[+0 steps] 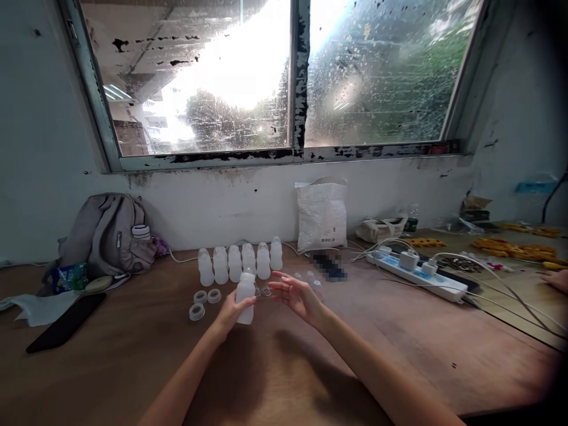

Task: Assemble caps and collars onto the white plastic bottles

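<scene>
My left hand (232, 312) is wrapped round a frosted white baby bottle (245, 302), held nearly upright over the table with a clear teat on top. To its right, my right hand (295, 296) is raised with fingers apart and nothing in it. Behind them stands a row of several similar baby bottles (220, 266) with clear tops. Three white screw rings (197, 312) lie left of the held bottle. A few small clear pieces, perhaps teats (266, 290), lie partly hidden between my hands. Several small translucent caps or discs (316, 283) lie beyond my right hand.
A white plastic bag (322, 216) stands against the wall beneath the window. At right are a power strip (417, 275) with cables and yellow parts (515, 248); another person's hand (555, 279) shows at the edge. At left are a backpack (106, 236) and a black phone-like slab (66, 323).
</scene>
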`<state>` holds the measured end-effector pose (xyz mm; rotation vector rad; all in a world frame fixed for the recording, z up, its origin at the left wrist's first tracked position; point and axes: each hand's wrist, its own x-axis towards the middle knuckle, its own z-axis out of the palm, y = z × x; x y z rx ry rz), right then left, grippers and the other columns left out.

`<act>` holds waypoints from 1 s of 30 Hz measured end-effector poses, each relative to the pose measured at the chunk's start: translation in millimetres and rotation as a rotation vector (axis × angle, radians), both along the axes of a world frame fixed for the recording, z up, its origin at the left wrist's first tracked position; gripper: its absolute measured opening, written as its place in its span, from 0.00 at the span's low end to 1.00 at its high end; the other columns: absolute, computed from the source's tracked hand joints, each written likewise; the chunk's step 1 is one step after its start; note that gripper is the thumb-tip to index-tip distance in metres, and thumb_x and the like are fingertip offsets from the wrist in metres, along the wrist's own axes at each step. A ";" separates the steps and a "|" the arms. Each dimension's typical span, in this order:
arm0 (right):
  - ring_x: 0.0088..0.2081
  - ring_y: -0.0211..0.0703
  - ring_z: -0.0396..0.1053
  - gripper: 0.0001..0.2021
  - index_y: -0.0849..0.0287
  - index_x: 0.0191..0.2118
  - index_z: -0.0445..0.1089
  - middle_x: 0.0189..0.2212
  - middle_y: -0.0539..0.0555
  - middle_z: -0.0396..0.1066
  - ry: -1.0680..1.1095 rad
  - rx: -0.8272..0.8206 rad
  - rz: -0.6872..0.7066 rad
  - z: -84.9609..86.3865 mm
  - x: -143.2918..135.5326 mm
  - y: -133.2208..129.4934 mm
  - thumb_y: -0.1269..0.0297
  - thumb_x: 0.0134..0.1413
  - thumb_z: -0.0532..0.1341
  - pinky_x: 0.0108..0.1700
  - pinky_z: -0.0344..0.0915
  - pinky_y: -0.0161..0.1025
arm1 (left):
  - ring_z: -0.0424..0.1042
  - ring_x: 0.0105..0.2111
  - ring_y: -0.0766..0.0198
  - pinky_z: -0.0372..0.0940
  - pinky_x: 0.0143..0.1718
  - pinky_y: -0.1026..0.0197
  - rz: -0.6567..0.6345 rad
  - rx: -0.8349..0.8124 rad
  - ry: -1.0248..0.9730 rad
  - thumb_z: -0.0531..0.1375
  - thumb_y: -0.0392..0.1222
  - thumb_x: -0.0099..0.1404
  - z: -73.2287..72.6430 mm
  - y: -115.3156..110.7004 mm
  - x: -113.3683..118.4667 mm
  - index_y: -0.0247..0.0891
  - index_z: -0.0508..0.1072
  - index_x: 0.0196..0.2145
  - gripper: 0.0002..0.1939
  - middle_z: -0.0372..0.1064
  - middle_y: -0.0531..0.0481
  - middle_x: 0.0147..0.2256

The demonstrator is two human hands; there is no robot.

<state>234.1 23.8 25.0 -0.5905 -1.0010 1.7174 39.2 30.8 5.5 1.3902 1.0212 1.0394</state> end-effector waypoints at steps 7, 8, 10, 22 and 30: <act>0.41 0.47 0.66 0.17 0.59 0.43 0.66 0.41 0.58 0.68 -0.107 -0.014 0.173 3.1 -21.9 -17.9 0.62 0.43 0.58 0.40 0.61 0.40 | 0.67 0.22 0.63 0.61 0.24 0.61 -0.543 -0.313 -0.127 0.56 0.49 0.54 -1.4 -35.4 18.0 0.33 0.58 0.44 0.24 0.67 0.47 0.26; 0.39 0.46 0.67 0.16 0.61 0.40 0.67 0.39 0.58 0.70 -0.136 -0.021 0.125 1.8 -26.7 -19.0 0.60 0.43 0.58 0.39 0.61 0.40 | 0.67 0.23 0.63 0.61 0.25 0.61 -0.494 -0.270 -0.122 0.55 0.49 0.54 -3.8 -37.9 22.5 0.33 0.58 0.44 0.23 0.66 0.47 0.26; 0.33 0.43 0.67 0.12 0.62 0.32 0.68 0.31 0.57 0.71 -0.196 -0.005 -0.083 -1.7 -35.6 -17.7 0.59 0.43 0.59 0.35 0.61 0.37 | 0.67 0.26 0.62 0.60 0.27 0.62 -0.301 -0.092 0.043 0.58 0.47 0.52 -8.0 -38.1 30.1 0.33 0.61 0.43 0.23 0.66 0.48 0.27; 0.33 0.44 0.69 0.13 0.60 0.31 0.67 0.28 0.55 0.72 -0.189 0.131 0.026 17.4 -44.6 -7.3 0.61 0.35 0.63 0.34 0.60 0.38 | 0.62 0.22 0.67 0.58 0.22 0.64 -0.344 -0.163 -0.054 0.59 0.35 0.43 13.1 -39.8 28.0 0.33 0.66 0.29 0.11 0.62 0.52 0.23; 0.25 0.38 0.65 0.05 0.59 0.25 0.66 0.20 0.49 0.67 -0.235 0.252 -0.180 6.8 -65.3 9.8 0.69 0.35 0.61 0.28 0.59 0.34 | 0.62 0.22 0.66 0.53 0.21 0.67 0.098 0.224 0.255 0.59 0.31 0.38 -11.9 -11.5 28.9 0.33 0.68 0.31 0.17 0.63 0.54 0.23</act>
